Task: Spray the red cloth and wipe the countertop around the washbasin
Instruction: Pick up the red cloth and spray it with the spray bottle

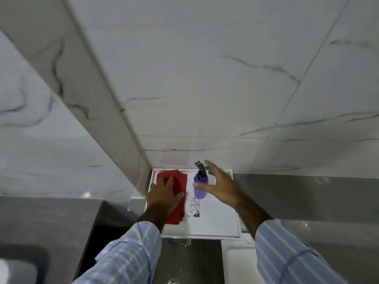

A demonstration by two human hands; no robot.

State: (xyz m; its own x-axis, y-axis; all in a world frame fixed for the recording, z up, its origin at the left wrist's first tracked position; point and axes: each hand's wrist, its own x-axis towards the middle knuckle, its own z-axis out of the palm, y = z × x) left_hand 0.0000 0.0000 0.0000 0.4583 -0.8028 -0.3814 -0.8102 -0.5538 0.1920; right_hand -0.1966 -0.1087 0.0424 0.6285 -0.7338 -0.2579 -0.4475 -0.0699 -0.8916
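A folded red cloth [180,182] lies on the left side of a white tray-like shelf [213,220] against the marble wall. My left hand [164,196] rests flat on the cloth, fingers spread. A purple spray bottle [200,186] with a black trigger head stands upright to the right of the cloth. My right hand [220,184] is open around the bottle, fingers behind it and thumb in front, not closed on it. Both sleeves are light blue with stripes.
Black print marks [193,208] show on the white shelf in front of the bottle. A marble wall corner [131,140] rises at the left of the shelf. Grey countertop [41,218] lies at left, and a dark wet basin surface [184,263] is below the shelf.
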